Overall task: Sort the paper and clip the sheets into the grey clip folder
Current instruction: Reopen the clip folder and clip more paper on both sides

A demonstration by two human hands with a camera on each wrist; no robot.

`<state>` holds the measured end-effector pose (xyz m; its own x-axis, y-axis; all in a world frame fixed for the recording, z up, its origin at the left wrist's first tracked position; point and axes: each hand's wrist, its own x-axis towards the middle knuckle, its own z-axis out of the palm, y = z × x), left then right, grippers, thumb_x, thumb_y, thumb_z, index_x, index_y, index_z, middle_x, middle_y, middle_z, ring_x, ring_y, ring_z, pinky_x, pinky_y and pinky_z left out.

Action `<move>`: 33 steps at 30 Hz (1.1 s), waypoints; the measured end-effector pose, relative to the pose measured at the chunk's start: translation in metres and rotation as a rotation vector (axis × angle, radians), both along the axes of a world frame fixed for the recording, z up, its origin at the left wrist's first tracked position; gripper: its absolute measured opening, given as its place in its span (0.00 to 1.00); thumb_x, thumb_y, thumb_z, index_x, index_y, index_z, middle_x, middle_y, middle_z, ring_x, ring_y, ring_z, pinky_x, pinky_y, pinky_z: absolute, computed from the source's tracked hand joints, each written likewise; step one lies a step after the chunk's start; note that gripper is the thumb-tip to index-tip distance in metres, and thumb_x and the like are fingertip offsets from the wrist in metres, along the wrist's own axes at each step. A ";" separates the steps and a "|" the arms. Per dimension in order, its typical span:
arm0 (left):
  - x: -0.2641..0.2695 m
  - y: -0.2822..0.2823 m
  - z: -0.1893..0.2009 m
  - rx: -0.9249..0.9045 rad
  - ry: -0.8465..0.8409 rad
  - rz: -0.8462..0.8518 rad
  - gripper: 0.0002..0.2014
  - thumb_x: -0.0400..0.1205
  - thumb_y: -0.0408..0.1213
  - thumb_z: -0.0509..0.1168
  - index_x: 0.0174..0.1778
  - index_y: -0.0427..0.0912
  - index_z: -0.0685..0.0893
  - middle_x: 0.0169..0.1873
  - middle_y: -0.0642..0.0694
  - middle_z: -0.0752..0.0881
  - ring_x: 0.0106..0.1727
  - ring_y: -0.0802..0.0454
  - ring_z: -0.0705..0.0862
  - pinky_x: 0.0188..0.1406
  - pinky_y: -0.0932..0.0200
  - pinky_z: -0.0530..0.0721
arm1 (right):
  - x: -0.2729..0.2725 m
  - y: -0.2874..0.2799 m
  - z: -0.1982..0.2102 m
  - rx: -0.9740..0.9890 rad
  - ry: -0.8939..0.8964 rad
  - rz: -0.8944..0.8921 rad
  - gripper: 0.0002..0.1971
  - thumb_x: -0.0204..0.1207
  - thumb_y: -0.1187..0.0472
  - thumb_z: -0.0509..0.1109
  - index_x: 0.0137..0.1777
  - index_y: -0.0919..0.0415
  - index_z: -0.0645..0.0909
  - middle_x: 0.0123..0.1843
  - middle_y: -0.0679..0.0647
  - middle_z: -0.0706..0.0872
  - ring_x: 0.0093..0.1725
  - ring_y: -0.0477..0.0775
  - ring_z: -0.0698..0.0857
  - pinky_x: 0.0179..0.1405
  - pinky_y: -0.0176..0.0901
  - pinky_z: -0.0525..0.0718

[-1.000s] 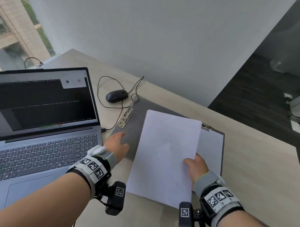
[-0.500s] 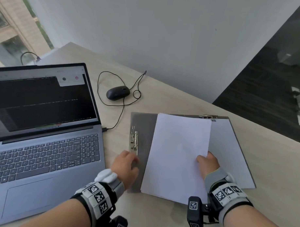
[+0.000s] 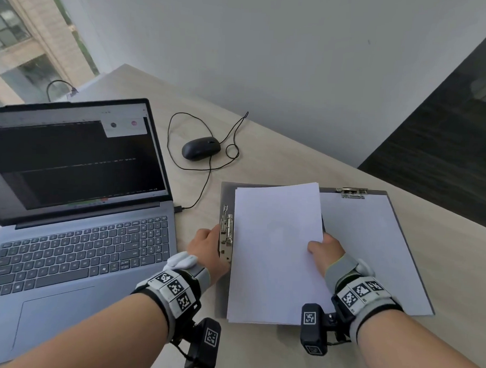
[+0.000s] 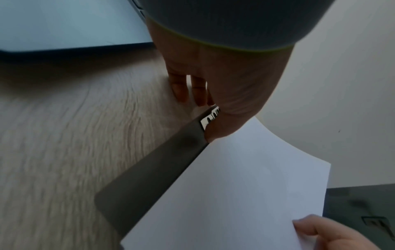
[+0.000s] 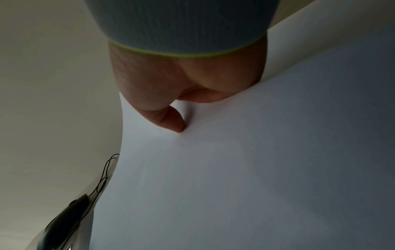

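Note:
The grey clip folder lies open on the table. Its metal clip runs along the left edge. My left hand grips that clip: the thumb lies over the clip and the fingers reach down to the table outside the folder's edge. My right hand pinches the right edge of a stack of white sheets, thumb on top. The stack lies on the left panel with its left edge beside the clip. Another white sheet sits on the right panel under a top clip.
An open laptop stands close on the left, its corner near my left hand. A black mouse with a looped cable lies behind the folder. A white wall is at the back, and the table edge runs diagonally on the right.
My left hand has moved up from the folder's lower left to the metal clip. The stack has shifted left and squared up on the left panel, its edge now beside the clip.

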<state>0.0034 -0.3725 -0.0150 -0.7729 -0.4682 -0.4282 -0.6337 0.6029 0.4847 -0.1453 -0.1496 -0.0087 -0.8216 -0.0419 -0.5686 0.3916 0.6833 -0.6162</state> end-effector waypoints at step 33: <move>0.002 -0.007 -0.008 0.020 0.004 -0.052 0.42 0.68 0.28 0.61 0.79 0.58 0.62 0.62 0.47 0.74 0.60 0.42 0.79 0.62 0.50 0.81 | -0.007 -0.016 -0.003 -0.026 -0.042 0.054 0.11 0.71 0.68 0.63 0.52 0.60 0.79 0.46 0.61 0.86 0.44 0.65 0.84 0.49 0.54 0.84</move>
<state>0.0051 -0.3794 -0.0235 -0.7975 -0.4188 -0.4342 -0.6001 0.6248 0.4995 -0.1527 -0.1658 -0.0119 -0.7932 -0.1012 -0.6005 0.3801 0.6881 -0.6180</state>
